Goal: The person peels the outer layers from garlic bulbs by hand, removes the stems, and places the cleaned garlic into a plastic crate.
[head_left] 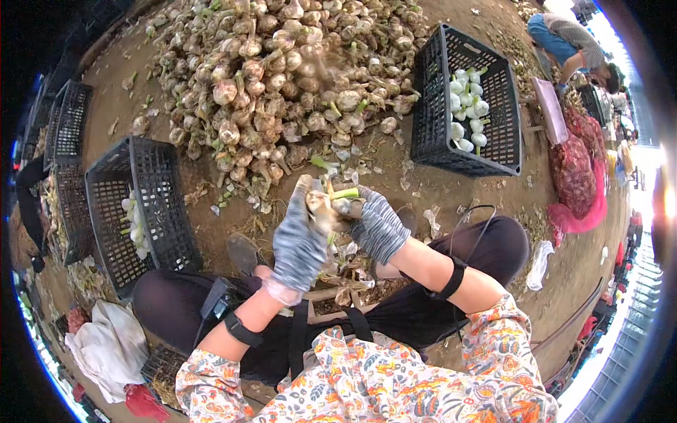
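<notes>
Both of my hands wear grey-and-white striped knit gloves and meet in front of me, over the ground. My left hand (300,236) is closed around a garlic bulb (319,202) with loose, papery skin; the hand is slightly blurred. From between the hands a cut green stem (345,193) points right. My right hand (381,224) is closed against the bulb's stem side, its fingertips partly hidden. Peeled scraps and skins (345,254) lie on the ground below. Just beyond the hands rises a large heap of unpeeled garlic (282,77).
A black crate (504,116) with clean white garlic bulbs (467,106) stands right of the heap. Another black crate (166,204) at left holds a few more bulbs (134,225). Far right are a pink mesh sack (582,169) and a bending person (575,42). White cloth (113,345) lies lower left.
</notes>
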The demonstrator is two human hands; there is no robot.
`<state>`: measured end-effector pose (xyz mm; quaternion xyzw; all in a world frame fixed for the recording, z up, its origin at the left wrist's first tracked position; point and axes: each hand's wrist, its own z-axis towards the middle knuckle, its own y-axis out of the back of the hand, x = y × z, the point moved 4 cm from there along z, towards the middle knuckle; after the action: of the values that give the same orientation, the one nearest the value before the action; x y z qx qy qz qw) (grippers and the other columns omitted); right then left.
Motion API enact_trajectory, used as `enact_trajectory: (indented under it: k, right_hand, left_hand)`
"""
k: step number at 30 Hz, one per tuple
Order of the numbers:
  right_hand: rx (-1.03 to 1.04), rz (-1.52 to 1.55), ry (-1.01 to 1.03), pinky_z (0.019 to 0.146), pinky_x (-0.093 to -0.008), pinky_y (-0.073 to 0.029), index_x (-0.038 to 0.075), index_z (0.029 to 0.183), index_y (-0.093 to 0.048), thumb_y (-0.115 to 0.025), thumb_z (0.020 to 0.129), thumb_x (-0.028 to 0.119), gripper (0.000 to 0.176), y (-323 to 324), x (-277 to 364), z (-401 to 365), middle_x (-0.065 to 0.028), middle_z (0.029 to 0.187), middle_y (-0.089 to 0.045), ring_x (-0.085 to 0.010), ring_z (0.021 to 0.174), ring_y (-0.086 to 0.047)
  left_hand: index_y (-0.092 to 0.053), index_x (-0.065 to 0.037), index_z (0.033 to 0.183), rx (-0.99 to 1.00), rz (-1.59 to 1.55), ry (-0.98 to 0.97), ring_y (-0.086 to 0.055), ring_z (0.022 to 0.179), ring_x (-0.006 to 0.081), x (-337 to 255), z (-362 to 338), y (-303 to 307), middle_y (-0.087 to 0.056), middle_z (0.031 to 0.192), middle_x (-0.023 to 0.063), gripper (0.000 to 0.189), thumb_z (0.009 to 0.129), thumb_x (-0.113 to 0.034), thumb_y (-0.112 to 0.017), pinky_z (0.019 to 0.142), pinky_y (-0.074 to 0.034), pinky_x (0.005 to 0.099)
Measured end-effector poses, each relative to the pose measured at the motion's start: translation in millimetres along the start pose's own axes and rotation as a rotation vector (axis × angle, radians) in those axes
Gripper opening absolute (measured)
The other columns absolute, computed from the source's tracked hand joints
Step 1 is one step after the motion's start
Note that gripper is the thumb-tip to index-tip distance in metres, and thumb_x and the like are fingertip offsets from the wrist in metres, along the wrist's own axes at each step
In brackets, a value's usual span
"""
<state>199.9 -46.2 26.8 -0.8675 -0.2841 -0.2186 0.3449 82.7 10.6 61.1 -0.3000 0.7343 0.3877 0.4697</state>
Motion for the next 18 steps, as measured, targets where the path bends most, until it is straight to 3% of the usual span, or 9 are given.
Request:
enact_trajectory:
  k: [2, 3, 8, 10, 11, 12, 14, 16, 18]
  right_hand:
    - [0.108, 0.218, -0.067, 0.059, -0.0245, -0.054, 0.001, 0.107, -0.052, -0.061, 0.077, 0.001, 0.031, -3.8, -1.7, -2.9, -0.0074, 0.087, -0.062, -0.0138, 0.072, -0.061]
    - [0.131, 0.153, -0.045, 0.056, -0.0242, -0.052, 0.001, 0.103, -0.056, -0.060, 0.076, 0.001, 0.027, -7.0, -1.3, -7.4, -0.0071, 0.086, -0.062, -0.0138, 0.072, -0.061]
    - [-0.009, -0.734, 0.265, 0.062, -0.0215, -0.046, -0.002, 0.089, -0.061, -0.059, 0.076, 0.004, 0.015, -1.5, 6.1, -7.5, -0.0020, 0.076, -0.061, -0.0094, 0.071, -0.058]
    - [0.052, -1.192, 0.797, 0.060, -0.0221, -0.046, -0.002, 0.088, -0.061, -0.061, 0.075, 0.005, 0.015, -11.6, 22.9, -17.1, -0.0009, 0.077, -0.061, -0.0067, 0.069, -0.055]
    - [0.112, -1.191, 0.831, 0.060, -0.0237, -0.046, -0.002, 0.092, -0.060, -0.061, 0.077, 0.006, 0.018, -15.0, 25.0, -18.4, -0.0023, 0.078, -0.061, -0.0072, 0.068, -0.054]
    - [0.125, -1.187, 0.826, 0.060, -0.0237, -0.046, -0.002, 0.092, -0.060, -0.061, 0.077, 0.006, 0.018, -17.7, 25.9, -20.4, -0.0023, 0.078, -0.061, -0.0072, 0.068, -0.054]
    - [0.099, -0.627, 0.241, 0.063, -0.0241, -0.047, -0.001, 0.102, -0.056, -0.060, 0.077, 0.006, 0.027, -13.3, 20.7, -16.8, -0.0046, 0.082, -0.061, -0.0111, 0.072, -0.057]
    - [0.251, -0.424, 0.160, 0.071, -0.0241, -0.050, 0.000, 0.116, -0.047, -0.061, 0.078, 0.010, 0.041, -23.6, 31.0, -18.2, -0.0055, 0.095, -0.059, -0.0112, 0.084, -0.056]
    - [0.284, -0.208, 0.108, 0.072, -0.0245, -0.050, 0.000, 0.116, -0.048, -0.060, 0.079, 0.010, 0.040, -31.1, 29.4, -17.0, -0.0065, 0.098, -0.059, -0.0114, 0.087, -0.056]
  left_hand:
    - [-0.045, -0.007, 0.118, -0.166, 0.235, -0.503, -0.056, 0.077, 0.0173, -27.1, -2.0, 5.8, -0.058, 0.092, 0.0122, 0.041, 0.085, -0.027, -0.057, 0.069, -0.047, 0.0287]
    - [-0.045, -0.007, 0.118, -0.171, 0.235, -0.502, -0.056, 0.077, 0.0173, -25.0, 0.7, 7.7, -0.058, 0.092, 0.0122, 0.041, 0.085, -0.027, -0.057, 0.069, -0.047, 0.0287]
    - [-0.058, -0.002, 0.089, 0.151, 0.070, -0.092, -0.052, 0.063, 0.0145, 20.9, 27.5, 6.4, -0.058, 0.074, 0.0054, 0.043, 0.087, -0.044, -0.050, 0.062, -0.044, 0.0250]
    - [-0.060, -0.006, 0.082, 0.320, -0.224, 0.580, -0.048, 0.058, 0.0117, 51.2, 36.6, 6.1, -0.056, 0.072, 0.0028, 0.051, 0.087, -0.054, -0.043, 0.056, -0.041, 0.0222]
    - [-0.061, -0.010, 0.080, 0.336, -0.244, 0.655, -0.045, 0.054, 0.0108, 51.4, 34.3, 6.6, -0.056, 0.071, 0.0016, 0.053, 0.085, -0.058, -0.040, 0.052, -0.038, 0.0209]
    - [-0.061, -0.010, 0.080, 0.325, -0.245, 0.663, -0.045, 0.054, 0.0108, 49.0, 32.0, 8.3, -0.056, 0.071, 0.0016, 0.053, 0.085, -0.058, -0.040, 0.052, -0.038, 0.0209]
    - [-0.060, -0.009, 0.084, 0.330, -0.353, 0.615, -0.049, 0.060, 0.0100, 41.1, 29.9, 9.8, -0.056, 0.071, 0.0012, 0.051, 0.086, -0.057, -0.042, 0.056, -0.042, 0.0215]
    - [-0.052, 0.000, 0.110, 0.149, -0.479, 0.184, -0.054, 0.091, 0.0153, 79.7, 33.2, -2.8, -0.057, 0.096, 0.0107, 0.037, 0.095, -0.031, -0.037, 0.079, -0.045, 0.0279]
    - [-0.047, -0.002, 0.116, 0.243, -0.374, -0.059, -0.052, 0.097, 0.0145, 39.9, 28.0, 2.1, -0.055, 0.106, 0.0105, 0.036, 0.093, -0.030, -0.043, 0.081, -0.045, 0.0269]
